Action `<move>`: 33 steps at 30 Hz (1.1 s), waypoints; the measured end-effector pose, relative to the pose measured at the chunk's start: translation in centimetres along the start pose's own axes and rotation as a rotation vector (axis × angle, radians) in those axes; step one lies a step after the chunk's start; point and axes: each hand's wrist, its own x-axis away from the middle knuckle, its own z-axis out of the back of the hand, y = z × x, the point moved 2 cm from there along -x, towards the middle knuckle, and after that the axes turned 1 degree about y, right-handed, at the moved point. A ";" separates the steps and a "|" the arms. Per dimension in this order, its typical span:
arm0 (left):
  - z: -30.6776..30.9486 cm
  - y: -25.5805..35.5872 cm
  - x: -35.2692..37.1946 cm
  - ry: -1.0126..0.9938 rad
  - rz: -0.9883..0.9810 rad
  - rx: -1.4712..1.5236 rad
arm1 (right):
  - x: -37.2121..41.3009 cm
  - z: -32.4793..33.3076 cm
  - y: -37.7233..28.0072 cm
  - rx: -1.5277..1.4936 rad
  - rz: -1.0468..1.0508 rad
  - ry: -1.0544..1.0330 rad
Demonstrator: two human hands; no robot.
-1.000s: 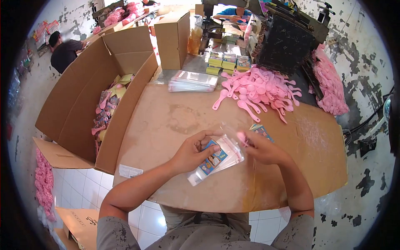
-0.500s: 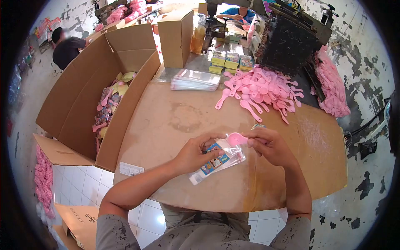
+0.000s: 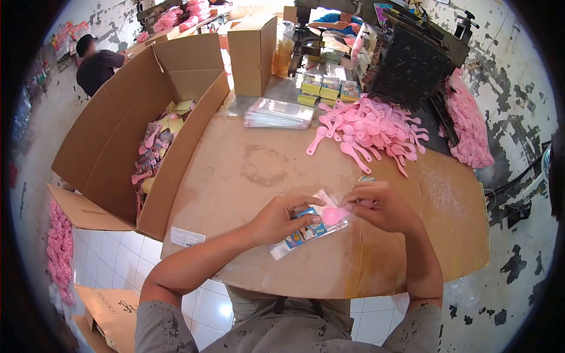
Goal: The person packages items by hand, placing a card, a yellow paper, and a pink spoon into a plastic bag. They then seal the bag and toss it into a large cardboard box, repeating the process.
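My left hand pinches a clear plastic bag with a blue printed card in it, thumb lying over the card. A pink plastic spoon has its bowl at the bag's right end, overlapping the clear film. The fingers of my right hand are closed on the spoon's handle, which shows pink between them. Beyond that hand, the corner of another printed card lies on the cardboard-covered table.
A heap of pink spoons lies at the back right, near stacked cards and a pile of clear bags. Left stands a large carton with packed spoons inside. A black machine stands behind. A person sits far left.
The spoon's bowl has moved down and slightly left over the bag's end. My right hand has shifted a little right and down; my left still grips the bag.
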 end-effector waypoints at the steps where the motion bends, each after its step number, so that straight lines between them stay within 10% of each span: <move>1: 0.0 0.2 0.0 -0.014 0.016 -0.019 | 0.0 -0.1 -0.1 0.001 -0.007 0.016; 12: -0.7 -0.9 -0.2 -0.158 -0.092 0.189 | -2.2 -5.3 -0.3 -0.427 0.154 0.025; 15: -0.4 -0.1 -0.2 -0.244 -0.071 0.236 | -2.2 -6.6 0.0 -1.110 -0.055 -0.187; 18: 0.2 0.0 0.0 -0.290 0.014 0.364 | -2.6 -3.3 1.4 -1.001 0.148 0.092; 27: -0.5 0.2 0.1 -0.313 -0.136 0.492 | -2.2 0.1 -3.5 -0.260 0.332 0.060; 33: 0.3 2.7 1.0 -0.053 -0.381 -0.060 | -2.0 1.5 -7.4 0.221 0.281 0.265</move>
